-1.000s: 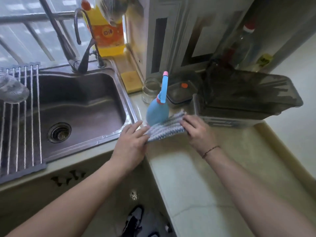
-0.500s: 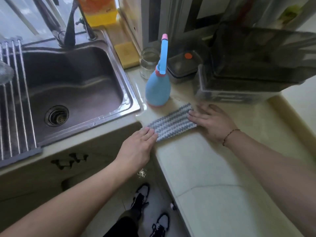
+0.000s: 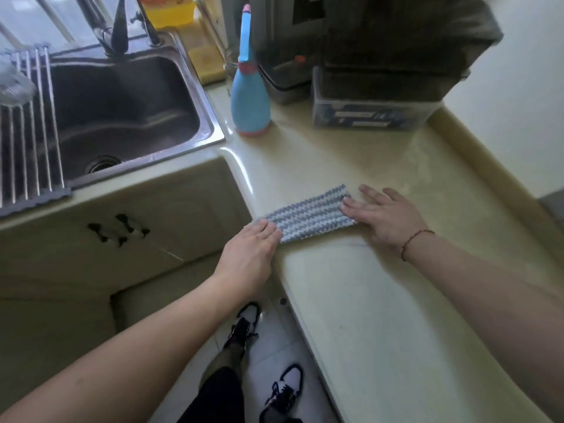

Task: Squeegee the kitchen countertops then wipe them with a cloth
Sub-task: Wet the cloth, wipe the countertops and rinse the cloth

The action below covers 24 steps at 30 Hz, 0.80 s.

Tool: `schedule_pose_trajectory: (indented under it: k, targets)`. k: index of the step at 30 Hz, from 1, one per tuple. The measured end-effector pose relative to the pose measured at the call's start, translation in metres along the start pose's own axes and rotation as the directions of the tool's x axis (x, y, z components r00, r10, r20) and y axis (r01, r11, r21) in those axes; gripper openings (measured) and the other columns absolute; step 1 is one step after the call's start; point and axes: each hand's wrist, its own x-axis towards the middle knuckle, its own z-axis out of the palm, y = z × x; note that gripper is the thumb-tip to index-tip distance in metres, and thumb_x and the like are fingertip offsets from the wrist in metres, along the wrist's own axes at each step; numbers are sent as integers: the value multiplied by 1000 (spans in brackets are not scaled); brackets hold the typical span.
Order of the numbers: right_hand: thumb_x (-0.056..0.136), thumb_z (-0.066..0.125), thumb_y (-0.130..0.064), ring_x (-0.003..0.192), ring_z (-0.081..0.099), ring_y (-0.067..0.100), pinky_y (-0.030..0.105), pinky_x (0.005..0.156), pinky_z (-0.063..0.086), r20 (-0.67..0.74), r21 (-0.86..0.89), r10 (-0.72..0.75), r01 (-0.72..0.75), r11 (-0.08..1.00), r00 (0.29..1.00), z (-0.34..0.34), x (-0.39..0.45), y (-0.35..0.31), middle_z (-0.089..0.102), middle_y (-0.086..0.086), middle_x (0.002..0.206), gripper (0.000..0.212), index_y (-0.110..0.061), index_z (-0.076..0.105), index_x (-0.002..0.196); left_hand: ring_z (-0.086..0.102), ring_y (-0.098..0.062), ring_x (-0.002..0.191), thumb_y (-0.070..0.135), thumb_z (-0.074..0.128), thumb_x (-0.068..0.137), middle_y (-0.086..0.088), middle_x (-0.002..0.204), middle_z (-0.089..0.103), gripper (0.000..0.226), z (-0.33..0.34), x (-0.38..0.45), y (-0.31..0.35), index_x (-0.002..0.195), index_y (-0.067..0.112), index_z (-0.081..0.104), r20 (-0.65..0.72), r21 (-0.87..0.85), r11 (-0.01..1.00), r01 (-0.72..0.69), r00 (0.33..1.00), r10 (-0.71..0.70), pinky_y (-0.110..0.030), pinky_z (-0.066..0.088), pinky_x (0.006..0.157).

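1. On the pale stone surface, at about 12 o'clock from the person and close to its front edge, lies one folded grey-and-white striped cloth, flat and stretched crosswise.
2. Left hand: flat, fingers straight and together, fingertips pressing the cloth's 9 o'clock end right at the surface's edge. Its grip is open; nothing is curled round the fabric.
3. Right hand: also flat, fingers spread, pressing the cloth's 3 o'clock end. Its grip is likewise open, palm down.
4. Progress, as a judgement: no squeegee shows anywhere, so I take the squeegee part as finished or at least set aside; the wiping part is under way. A hazy streaked patch shows at 1 o'clock beyond the right hand, and the long stretch of surface toward 5 o'clock looks not yet covered, though I cannot tell for sure.
5. Count: two hands, one cloth, one blue spray bottle upright at 11 o'clock near the sink's corner, one steel sink at 10 o'clock, one yellow sponge behind it, one dark appliance at 1 o'clock standing on one clear box.
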Motion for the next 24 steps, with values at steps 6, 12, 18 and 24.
schedule_pose_trajectory:
  k: [6, 12, 18, 24]
  targets:
    - [98, 41, -16, 150, -1, 12, 36, 118, 8, 27, -5, 83, -83, 997, 996, 20, -39, -11, 6, -27, 158, 69, -44, 8, 152, 62, -22, 115, -2, 43, 74, -2, 121, 67, 49, -7, -31, 51, 115, 7, 68, 51, -57, 997, 58, 997, -55, -27, 45, 99]
    - [93, 41, -7, 150, 1, 12, 36, 119, 9, 45, 2, 149, -149, 989, 988, 26, -71, -26, 8, -27, 158, 75, -44, 12, 151, 48, -24, 128, -4, 47, 82, -5, 127, 60, 45, -3, -54, 69, 124, 8, 60, 117, -100, 989, 114, 988, -102, -29, 39, 102]
    - [92, 42, -7, 150, 5, 11, 35, 118, 12, 36, 55, 233, -235, 971, 972, 51, -105, -33, 11, -28, 157, 73, -45, 19, 150, 34, -20, 136, 5, 37, 93, -2, 143, 44, 47, -2, -71, 91, 139, 12, 42, 174, -77, 996, 55, 984, -41, -29, 29, 109]
    - [93, 43, -8, 150, 10, 11, 35, 117, 15, 54, 60, 273, -276, 959, 961, 73, -141, -38, 14, -28, 156, 72, -47, 21, 148, 56, -23, 111, 4, 46, 84, -5, 113, 64, 37, 9, -97, 117, 117, 9, 62, 204, -76, 996, -46, 977, 61, -31, 44, 93]
